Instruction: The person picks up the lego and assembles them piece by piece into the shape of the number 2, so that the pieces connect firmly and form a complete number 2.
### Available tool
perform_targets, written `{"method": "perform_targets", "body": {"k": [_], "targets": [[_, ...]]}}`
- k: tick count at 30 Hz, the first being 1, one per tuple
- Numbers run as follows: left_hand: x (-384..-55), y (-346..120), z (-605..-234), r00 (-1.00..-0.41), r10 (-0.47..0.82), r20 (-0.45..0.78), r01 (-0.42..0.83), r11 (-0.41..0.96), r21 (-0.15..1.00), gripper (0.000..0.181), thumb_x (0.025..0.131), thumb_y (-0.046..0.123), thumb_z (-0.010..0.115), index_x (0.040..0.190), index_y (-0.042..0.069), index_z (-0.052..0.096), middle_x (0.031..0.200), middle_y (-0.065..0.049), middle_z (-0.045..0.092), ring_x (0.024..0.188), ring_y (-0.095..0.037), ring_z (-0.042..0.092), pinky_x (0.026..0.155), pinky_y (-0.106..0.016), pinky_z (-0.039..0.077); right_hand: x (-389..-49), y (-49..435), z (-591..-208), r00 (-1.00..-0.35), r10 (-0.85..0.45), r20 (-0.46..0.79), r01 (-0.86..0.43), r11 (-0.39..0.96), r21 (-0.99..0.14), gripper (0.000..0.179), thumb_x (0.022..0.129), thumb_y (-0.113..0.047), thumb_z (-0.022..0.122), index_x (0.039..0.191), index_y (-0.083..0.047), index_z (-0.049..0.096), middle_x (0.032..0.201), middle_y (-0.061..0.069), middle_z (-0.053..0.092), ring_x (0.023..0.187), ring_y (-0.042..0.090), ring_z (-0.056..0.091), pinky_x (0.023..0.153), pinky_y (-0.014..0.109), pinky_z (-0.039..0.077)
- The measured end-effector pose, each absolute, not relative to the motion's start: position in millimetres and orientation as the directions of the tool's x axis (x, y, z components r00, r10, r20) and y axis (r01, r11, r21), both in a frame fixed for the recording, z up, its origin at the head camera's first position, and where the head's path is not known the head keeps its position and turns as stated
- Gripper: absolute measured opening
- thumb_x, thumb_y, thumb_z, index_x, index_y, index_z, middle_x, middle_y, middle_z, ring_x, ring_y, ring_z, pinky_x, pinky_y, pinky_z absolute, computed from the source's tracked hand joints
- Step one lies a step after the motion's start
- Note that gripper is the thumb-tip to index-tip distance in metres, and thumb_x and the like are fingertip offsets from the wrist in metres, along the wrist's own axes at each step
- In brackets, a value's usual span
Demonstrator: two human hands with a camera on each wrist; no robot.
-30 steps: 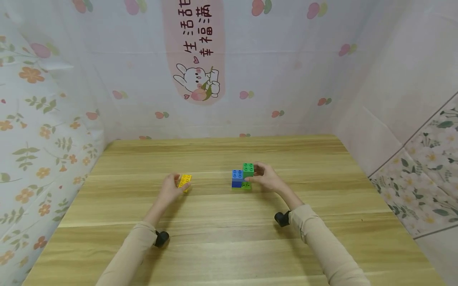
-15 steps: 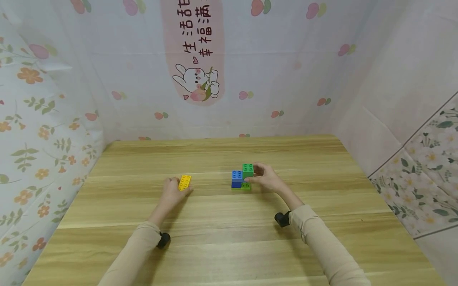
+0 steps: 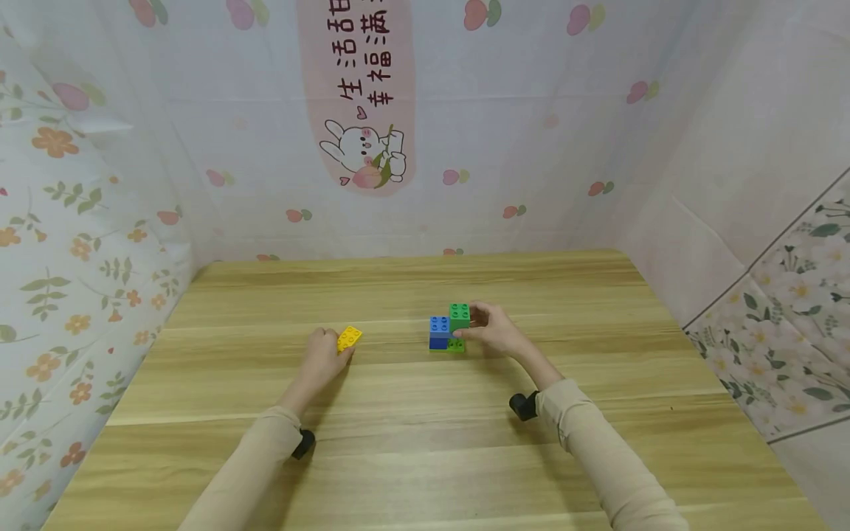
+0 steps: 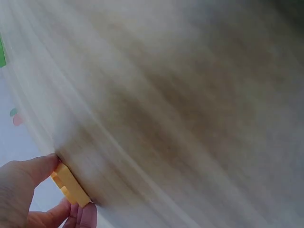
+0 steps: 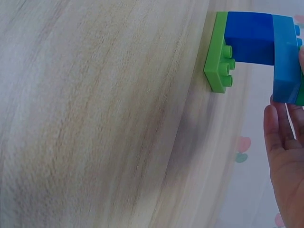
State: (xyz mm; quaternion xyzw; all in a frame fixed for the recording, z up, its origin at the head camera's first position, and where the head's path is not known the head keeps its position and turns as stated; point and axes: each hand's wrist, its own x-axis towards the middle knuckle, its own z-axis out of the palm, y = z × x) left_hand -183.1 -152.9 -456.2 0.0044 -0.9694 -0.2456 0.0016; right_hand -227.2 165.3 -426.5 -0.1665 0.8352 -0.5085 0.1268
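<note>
on the left part of the wooden table, holding the yellow brick pinched between thumb and fingers of the left hand — closed down no wider than the brick itself. compared with half a second ago, now turned aslant, with its far end swung to the right and more of its near part hidden by the fingers. cannot tell whether touching the table or just clear of it.

at the stack, well apart to the right, apparently nothing changed: gripping the green brick with the right hand, thumb at the near side and fingers behind, parted only as far as the brick needs. seen from the right wrist: standing on the lime-green base, the dark blue brick, topped by the lighter blue brick, overhanging bare studs.

judging by all this, only re-angling the yellow brick in the grip while keeping the stack steady — not joined to anything yet, so probably adjusting rather than building at this instant.
</note>
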Motion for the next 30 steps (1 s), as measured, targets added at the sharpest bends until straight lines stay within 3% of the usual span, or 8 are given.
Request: {"method": "perform_targets", "body": {"k": [8, 16, 24, 30], "targets": [[-190.8, -149.2, -446.6, -0.999, -0.028, 0.018, -0.013, 0.823, 0.568, 0.042, 0.087, 0.018, 0.061, 0.112, -0.015, 0.052, 0.105, -0.027, 0.051, 0.090, -0.030, 0.048, 0.073, -0.038, 0.046, -226.6, 163.1, -425.9, -0.900, -0.431, -0.065, -0.138, 0.421, -0.896, 0.044, 0.080, -0.012, 0.069, 0.118, 0.000, 0.052, 0.110, 0.017, 0.060, 0.098, 0.025, 0.061, 0.083, 0.032, 0.051], [-203.0, -126.2, -424.5, -0.996, 0.075, 0.055, 0.093, 0.786, 0.611, 0.043, 0.090, 0.016, 0.058, 0.117, -0.016, 0.049, 0.110, -0.028, 0.050, 0.098, -0.034, 0.051, 0.085, -0.044, 0.047, -227.3, 164.8, -425.1, -0.905, -0.423, -0.049, -0.159, 0.443, -0.882, 0.045, 0.081, -0.015, 0.069, 0.119, 0.001, 0.051, 0.111, 0.019, 0.059, 0.099, 0.029, 0.060, 0.087, 0.037, 0.050], [-205.7, -98.6, -408.9, -0.989, 0.141, 0.037, 0.130, 0.738, 0.662, 0.043, 0.092, 0.016, 0.054, 0.121, -0.015, 0.046, 0.112, -0.027, 0.050, 0.099, -0.032, 0.051, 0.085, -0.041, 0.048, -225.9, 164.3, -427.6, -0.913, -0.407, -0.043, -0.159, 0.450, -0.879, 0.049, 0.081, -0.019, 0.069, 0.122, 0.001, 0.049, 0.114, 0.019, 0.058, 0.102, 0.030, 0.059, 0.088, 0.039, 0.049], [-208.5, -81.3, -399.7, -0.975, 0.211, 0.072, 0.208, 0.747, 0.631, 0.041, 0.093, 0.016, 0.053, 0.122, -0.013, 0.047, 0.111, -0.025, 0.051, 0.096, -0.030, 0.052, 0.084, -0.040, 0.048, -222.3, 162.5, -423.5, -0.915, -0.400, -0.050, -0.140, 0.432, -0.891, 0.052, 0.082, -0.022, 0.068, 0.125, 0.000, 0.047, 0.115, 0.019, 0.057, 0.104, 0.029, 0.058, 0.088, 0.037, 0.050]]}}
